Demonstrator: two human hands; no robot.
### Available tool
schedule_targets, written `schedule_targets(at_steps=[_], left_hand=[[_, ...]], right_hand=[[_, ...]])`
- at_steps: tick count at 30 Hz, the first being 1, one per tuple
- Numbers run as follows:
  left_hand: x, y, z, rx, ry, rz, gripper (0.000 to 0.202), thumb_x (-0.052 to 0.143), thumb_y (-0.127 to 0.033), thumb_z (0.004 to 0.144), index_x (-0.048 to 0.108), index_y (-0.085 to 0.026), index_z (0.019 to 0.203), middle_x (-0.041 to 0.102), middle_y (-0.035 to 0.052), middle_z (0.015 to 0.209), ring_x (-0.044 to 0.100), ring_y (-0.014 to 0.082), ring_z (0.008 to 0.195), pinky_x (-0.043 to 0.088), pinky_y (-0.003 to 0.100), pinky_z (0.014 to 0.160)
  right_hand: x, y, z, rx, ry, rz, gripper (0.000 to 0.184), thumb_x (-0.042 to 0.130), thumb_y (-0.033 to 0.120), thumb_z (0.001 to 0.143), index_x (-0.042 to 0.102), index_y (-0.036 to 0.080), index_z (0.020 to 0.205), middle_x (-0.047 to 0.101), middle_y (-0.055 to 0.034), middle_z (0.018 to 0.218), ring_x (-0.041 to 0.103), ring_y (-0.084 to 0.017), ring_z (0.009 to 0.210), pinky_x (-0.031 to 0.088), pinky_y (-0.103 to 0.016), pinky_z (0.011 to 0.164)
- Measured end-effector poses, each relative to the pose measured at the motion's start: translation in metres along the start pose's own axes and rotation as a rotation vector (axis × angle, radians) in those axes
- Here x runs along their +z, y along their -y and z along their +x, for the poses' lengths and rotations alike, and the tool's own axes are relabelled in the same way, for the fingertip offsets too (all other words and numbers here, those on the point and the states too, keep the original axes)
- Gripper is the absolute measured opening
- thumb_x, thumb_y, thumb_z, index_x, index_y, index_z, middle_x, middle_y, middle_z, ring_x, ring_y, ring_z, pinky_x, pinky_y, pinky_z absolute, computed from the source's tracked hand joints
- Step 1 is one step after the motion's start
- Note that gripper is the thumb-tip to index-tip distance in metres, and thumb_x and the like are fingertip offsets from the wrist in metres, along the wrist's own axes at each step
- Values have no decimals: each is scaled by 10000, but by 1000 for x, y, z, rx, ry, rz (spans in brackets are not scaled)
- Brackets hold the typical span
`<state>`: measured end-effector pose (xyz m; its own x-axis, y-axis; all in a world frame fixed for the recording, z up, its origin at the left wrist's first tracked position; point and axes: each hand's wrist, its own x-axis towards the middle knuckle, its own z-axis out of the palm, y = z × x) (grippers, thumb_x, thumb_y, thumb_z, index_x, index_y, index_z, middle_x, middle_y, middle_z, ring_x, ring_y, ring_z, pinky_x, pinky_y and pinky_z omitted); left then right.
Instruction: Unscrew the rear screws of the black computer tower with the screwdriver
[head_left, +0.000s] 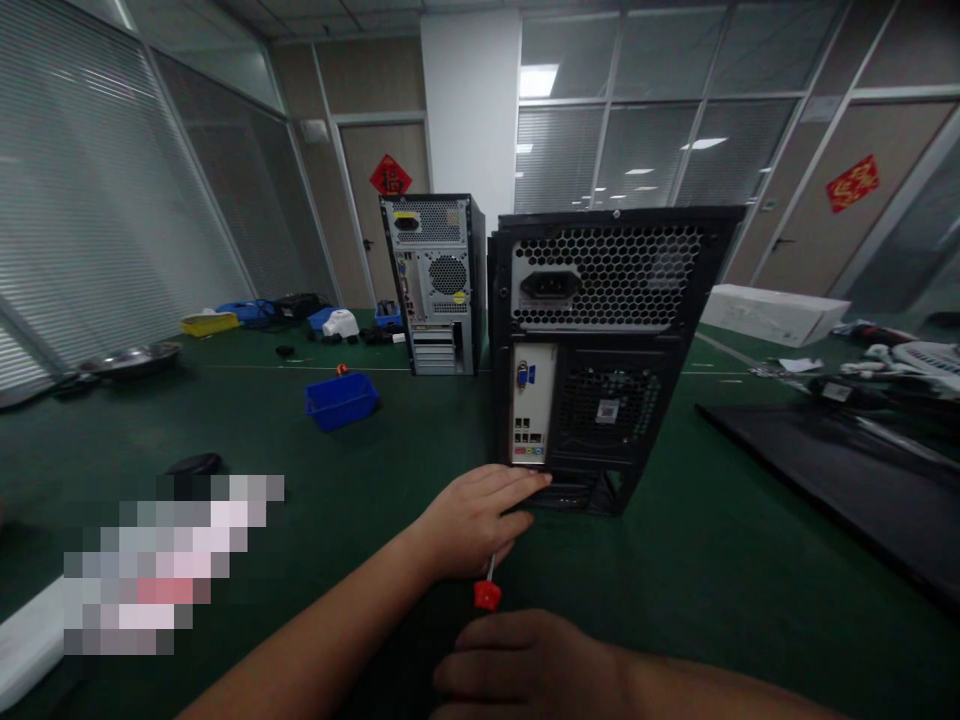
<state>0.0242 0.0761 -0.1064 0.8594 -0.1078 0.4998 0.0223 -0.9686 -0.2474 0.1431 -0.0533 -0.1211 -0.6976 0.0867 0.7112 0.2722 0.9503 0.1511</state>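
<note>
A black computer tower (600, 350) stands upright on the green table (712, 560) with its rear panel facing me. My left hand (476, 520) reaches to the bottom edge of that rear panel, fingers curled and touching the case near the port plate (531, 405). A thin tool with a red end (487, 595) pokes out below this hand; it looks like a screwdriver held in it. My right hand (532, 665) rests low on the table just behind the red end, fingers curled, with nothing visible in it.
A second, grey tower (435, 285) stands farther back. A blue bin (341, 400) lies left of it, with more bins and parts along the far edge. A black side panel (840, 480) lies flat at right, beside a white box (780, 312). A blurred patch covers the lower left.
</note>
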Motion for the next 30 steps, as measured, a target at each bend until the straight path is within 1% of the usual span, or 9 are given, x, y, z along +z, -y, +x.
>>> schedule_targets(at_steps=[6, 12, 14, 16, 18, 20, 23, 26, 30], left_hand=[[2, 1, -1, 7, 3, -3, 206, 599, -175, 842, 712, -164, 1014, 532, 108, 1522, 550, 262, 1328, 492, 416, 1086], [2, 0, 0, 2, -6, -3, 217, 606, -166, 819, 717, -161, 1005, 543, 102, 1512, 557, 261, 1322, 483, 411, 1100], [2, 0, 0, 3, 4, -3, 224, 611, -166, 808, 715, -160, 1007, 534, 105, 1520, 557, 265, 1323, 484, 415, 1100], [3, 0, -1, 0, 17, -6, 229, 611, -165, 808, 713, -161, 1013, 525, 107, 1529, 554, 269, 1328, 483, 419, 1102], [3, 0, -1, -6, 28, -10, 228, 605, -163, 816, 712, -165, 1017, 518, 104, 1536, 548, 270, 1338, 481, 422, 1104], [4, 1, -2, -9, 36, -13, 222, 602, -161, 823, 711, -168, 1016, 517, 101, 1538, 544, 268, 1344, 480, 422, 1107], [3, 1, -2, -10, 35, -13, 217, 605, -160, 833, 711, -173, 1023, 524, 98, 1532, 550, 264, 1338, 481, 421, 1109], [2, 0, -1, -6, 20, -11, 196, 596, -175, 873, 714, -178, 1029, 530, 96, 1527, 556, 260, 1330, 485, 417, 1103], [3, 0, -1, -9, -11, 3, 153, 591, -180, 911, 718, -177, 996, 549, 85, 1509, 564, 244, 1315, 487, 401, 1095]], right_hand=[[2, -1, -3, 40, -63, 26, 399, 213, 231, 1139, 595, 143, 1063, 627, 2, 839, 570, -83, 827, 455, -224, 765], [7, -4, -4, 37, 41, 47, 343, 262, 209, 1127, 564, 136, 981, 575, 25, 793, 503, -97, 725, 434, -237, 747], [10, -3, -8, 56, 84, 59, 252, 350, 225, 1112, 558, 148, 993, 549, 24, 771, 488, -105, 705, 430, -232, 745], [14, -2, -12, 58, 123, 48, 119, 522, 243, 1058, 548, 164, 973, 538, 35, 752, 473, -115, 685, 425, -242, 727], [18, -2, -14, 61, 145, 20, 155, 615, 256, 1013, 533, 171, 913, 527, 50, 724, 451, -116, 658, 415, -251, 700], [20, -3, -12, 59, 114, 7, 215, 531, 271, 1059, 523, 168, 870, 510, 57, 693, 440, -110, 641, 409, -252, 692], [18, -5, -6, 35, 62, -2, 304, 345, 214, 1113, 531, 154, 880, 547, 51, 725, 474, -98, 675, 416, -256, 730], [12, -6, 1, 37, 64, -17, 287, 325, 165, 1106, 555, 137, 937, 593, 41, 798, 510, -89, 735, 428, -251, 758], [5, -5, 6, 50, 12, -14, 298, 340, 215, 1122, 600, 116, 1014, 638, 40, 865, 555, -79, 839, 457, -247, 856]])
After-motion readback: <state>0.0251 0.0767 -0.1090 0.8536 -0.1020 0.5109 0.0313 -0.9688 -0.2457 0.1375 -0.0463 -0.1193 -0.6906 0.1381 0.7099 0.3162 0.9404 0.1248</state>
